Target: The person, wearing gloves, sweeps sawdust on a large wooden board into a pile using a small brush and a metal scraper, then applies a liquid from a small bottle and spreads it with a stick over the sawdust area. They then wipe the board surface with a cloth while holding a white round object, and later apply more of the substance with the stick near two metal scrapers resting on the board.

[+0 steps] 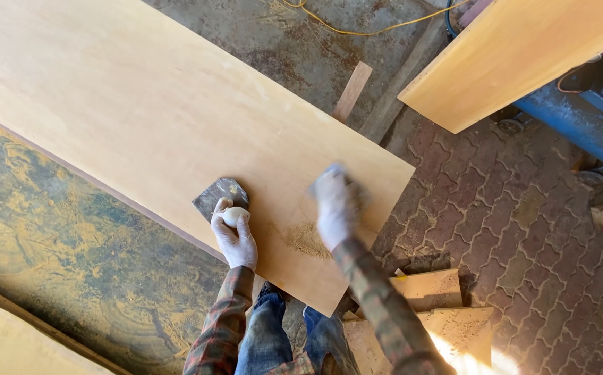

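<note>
Gloved hands work the plywood sheet (176, 118) near its front corner: left hand (234, 236) grips a pale lump beside a dark scraper blade (219, 195); right hand (336, 205), blurred, grip unclear, seems mid-rubbing above a sawdust patch (306, 239). Next calls for even strokes.

Left hand (234, 236) gloved, fingers curled shut, right hand (335, 208) gloved, blurred, palm down, both forearms extended
</note>
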